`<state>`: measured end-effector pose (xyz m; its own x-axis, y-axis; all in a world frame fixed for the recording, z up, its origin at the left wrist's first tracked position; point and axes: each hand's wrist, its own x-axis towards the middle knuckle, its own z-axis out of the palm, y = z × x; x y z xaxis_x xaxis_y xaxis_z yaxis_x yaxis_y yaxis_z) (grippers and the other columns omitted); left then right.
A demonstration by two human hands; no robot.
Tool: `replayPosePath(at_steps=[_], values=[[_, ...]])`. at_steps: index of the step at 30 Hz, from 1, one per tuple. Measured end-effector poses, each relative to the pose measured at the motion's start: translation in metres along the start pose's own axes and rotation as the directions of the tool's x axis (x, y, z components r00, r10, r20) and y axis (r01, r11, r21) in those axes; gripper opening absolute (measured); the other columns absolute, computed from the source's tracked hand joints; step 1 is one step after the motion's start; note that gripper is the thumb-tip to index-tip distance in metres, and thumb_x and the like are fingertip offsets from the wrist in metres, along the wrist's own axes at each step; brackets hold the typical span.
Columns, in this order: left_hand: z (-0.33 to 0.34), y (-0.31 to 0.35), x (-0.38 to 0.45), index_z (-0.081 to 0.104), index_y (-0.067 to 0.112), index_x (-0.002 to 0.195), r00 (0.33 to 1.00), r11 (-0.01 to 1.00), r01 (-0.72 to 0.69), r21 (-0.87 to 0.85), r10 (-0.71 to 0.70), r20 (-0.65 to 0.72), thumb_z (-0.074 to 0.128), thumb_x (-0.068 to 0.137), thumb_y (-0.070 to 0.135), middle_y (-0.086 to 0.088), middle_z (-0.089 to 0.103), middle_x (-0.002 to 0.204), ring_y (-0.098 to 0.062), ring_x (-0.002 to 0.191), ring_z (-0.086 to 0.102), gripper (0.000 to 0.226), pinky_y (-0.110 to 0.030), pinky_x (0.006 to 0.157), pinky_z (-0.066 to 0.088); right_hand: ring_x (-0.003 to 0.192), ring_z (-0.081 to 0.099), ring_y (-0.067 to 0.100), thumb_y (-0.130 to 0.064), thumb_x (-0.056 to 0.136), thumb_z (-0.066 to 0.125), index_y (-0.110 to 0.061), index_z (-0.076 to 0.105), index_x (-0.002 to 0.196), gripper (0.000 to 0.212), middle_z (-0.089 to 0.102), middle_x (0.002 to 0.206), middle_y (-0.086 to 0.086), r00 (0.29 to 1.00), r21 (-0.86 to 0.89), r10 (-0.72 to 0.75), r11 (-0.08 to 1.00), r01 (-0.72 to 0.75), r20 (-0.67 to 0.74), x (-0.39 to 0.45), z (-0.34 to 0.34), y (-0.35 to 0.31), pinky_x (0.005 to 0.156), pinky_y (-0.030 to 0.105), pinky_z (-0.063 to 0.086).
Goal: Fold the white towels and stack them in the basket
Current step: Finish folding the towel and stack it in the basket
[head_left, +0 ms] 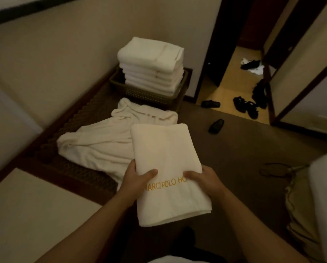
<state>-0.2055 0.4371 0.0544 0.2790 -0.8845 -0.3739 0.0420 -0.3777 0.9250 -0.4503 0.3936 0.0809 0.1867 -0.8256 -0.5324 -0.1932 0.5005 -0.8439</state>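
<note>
- Folded towel (168,168): white terry, flat rectangle, gold stitched lettering across the near half. Held in the air over the floor, in front of the person, well short of the basket.
- Left hand (138,179): grips the towel's left edge, thumb on top, fingers underneath.
- Right hand (204,181): grips the right edge the same way, thumb on top of the lettering.
- Basket (151,93): dark perforated plastic, rectangular, at the far end of a dark woven-pattern bench (79,126) along the wall.
- Towel stack (152,63): folded white towels, squared up, rising well above the basket rim.
- Loose towels (105,137): white, rumpled, unfolded, lying on the bench between basket and hands.
- Floor: brown carpet (244,149), then yellow tile by the doorway with dark shoes (244,107) scattered.
</note>
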Motion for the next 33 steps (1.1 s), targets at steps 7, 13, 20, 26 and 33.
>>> replayPosePath(at_steps=[7,13,20,26,33], values=[[0.135,0.043,0.065,0.054,0.022,0.129,0.998,0.999,-0.031,-0.033,0.033,0.062,0.085,0.079,0.028,0.005,0.068,0.118,-0.015,0.103,0.070,0.059,-0.032,0.078,0.061,0.091,0.076,0.017,-0.031,0.089,0.076,-0.017,0.069,0.115,0.031,0.078,0.103,0.001,0.993,-0.007,-0.076,0.997,0.076,-0.085,0.054,-0.130,-0.040,0.077,0.035,0.061],[0.211,0.084,0.108,0.052,0.029,0.125,0.990,0.996,-0.074,-0.043,0.079,0.116,0.081,0.084,0.023,0.007,0.067,0.116,-0.014,0.103,0.068,0.050,-0.031,0.078,0.058,0.089,0.075,0.015,-0.029,0.090,0.075,-0.015,0.069,0.115,0.030,0.078,0.101,0.001,0.975,-0.011,-0.113,0.994,0.113,-0.192,0.089,-0.198,-0.068,0.071,0.028,0.059],[0.273,0.133,0.208,0.058,0.020,0.127,0.983,0.993,-0.101,-0.060,0.109,0.146,0.083,0.082,0.022,0.004,0.071,0.115,-0.014,0.099,0.072,0.051,-0.028,0.071,0.060,0.088,0.075,0.015,-0.027,0.091,0.073,-0.015,0.068,0.114,0.027,0.077,0.104,0.004,0.952,0.006,-0.155,0.987,0.162,-0.263,0.161,-0.258,-0.120,0.065,0.023,0.059],[0.305,0.209,0.330,0.061,0.020,0.126,0.974,0.981,-0.159,-0.111,0.174,0.142,0.083,0.082,0.025,0.003,0.073,0.112,-0.016,0.098,0.073,0.049,-0.035,0.075,0.062,0.083,0.075,0.012,-0.026,0.093,0.071,-0.014,0.068,0.113,0.024,0.077,0.097,0.001,0.925,0.002,-0.230,0.970,0.242,-0.303,0.259,-0.295,-0.214,0.062,0.020,0.057],[0.259,0.315,0.454,0.061,0.020,0.123,0.959,0.941,-0.282,-0.188,0.272,-0.075,0.080,0.085,0.025,0.004,0.074,0.112,-0.017,0.097,0.074,0.043,-0.037,0.076,0.062,0.086,0.076,0.016,-0.028,0.092,0.073,-0.011,0.070,0.112,0.027,0.078,0.099,0.002,0.916,-0.131,-0.379,0.923,0.363,-0.133,0.403,-0.270,-0.379,0.070,0.027,0.061]])
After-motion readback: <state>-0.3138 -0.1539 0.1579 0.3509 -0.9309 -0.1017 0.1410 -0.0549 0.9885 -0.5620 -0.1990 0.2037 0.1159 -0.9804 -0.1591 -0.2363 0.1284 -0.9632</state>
